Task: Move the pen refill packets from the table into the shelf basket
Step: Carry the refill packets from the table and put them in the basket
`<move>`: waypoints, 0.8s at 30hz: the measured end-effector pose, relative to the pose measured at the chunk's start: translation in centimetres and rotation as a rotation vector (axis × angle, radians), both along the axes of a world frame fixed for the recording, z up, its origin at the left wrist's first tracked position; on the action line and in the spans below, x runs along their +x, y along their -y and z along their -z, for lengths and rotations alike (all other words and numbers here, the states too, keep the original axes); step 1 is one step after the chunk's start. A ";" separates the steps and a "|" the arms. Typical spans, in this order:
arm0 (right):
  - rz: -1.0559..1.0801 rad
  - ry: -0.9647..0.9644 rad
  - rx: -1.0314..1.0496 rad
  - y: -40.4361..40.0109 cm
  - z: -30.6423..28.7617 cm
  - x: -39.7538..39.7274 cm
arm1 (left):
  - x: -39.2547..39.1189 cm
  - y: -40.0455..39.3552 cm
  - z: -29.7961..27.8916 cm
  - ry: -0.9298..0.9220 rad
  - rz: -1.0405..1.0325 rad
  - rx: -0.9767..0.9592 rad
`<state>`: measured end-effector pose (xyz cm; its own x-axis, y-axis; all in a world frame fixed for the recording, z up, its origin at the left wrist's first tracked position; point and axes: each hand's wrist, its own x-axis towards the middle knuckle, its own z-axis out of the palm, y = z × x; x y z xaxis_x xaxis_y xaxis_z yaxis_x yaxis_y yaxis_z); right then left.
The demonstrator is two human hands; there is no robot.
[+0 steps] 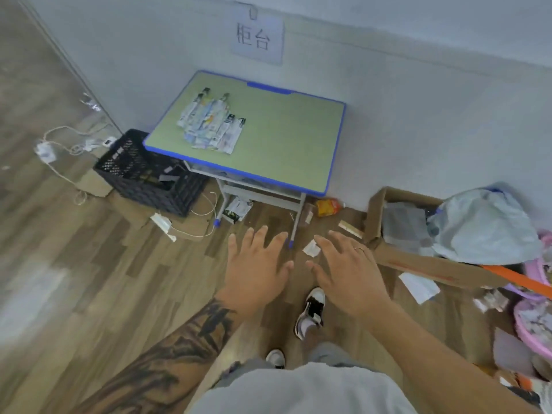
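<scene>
1. Nearest the camera, the person's left hand [257,261] reaches forward palm-down over the wooden floor [89,264], its grip loose, fingers straight and spread, holding nothing; the forearm behind it is tattooed.
2. Just beside it, the right hand [348,273] is held the same way, its grip slack, fingers spread and empty, a ring on one finger. The two hands are near each other but apart.
3. Below the hands, a black-and-white shoe [310,316] stands on the floor.
4. To the right lies an open cardboard box [418,258] holding a pale bag [484,225].
5. Further off stands the small green surface [283,135] with a blue rim, set against the wall.
6. The pen refill packets [210,122] lie flat on the left part of that surface in an overlapping fan, well apart from both hands. Their long axes run roughly from the near edge toward the wall, dark ends pointing away from the person and leaning slightly right.
7. Left of the surface, touching its corner in this view, a black plastic crate [149,174] sits on the floor.
8. On the wall above hangs a paper sign [257,40].
</scene>
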<state>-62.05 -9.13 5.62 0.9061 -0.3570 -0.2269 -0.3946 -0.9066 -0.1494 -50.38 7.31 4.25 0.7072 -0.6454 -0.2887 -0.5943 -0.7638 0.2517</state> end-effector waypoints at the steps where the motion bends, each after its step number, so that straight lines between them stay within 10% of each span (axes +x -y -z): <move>1: -0.035 -0.007 0.009 0.0 0.2 1.8 | 1.0 -0.5 0.1 0.010 -0.031 -0.005; 24: -0.483 -0.043 0.129 8.7 5.7 35.7 | 26.2 4.3 0.9 0.041 -0.545 0.069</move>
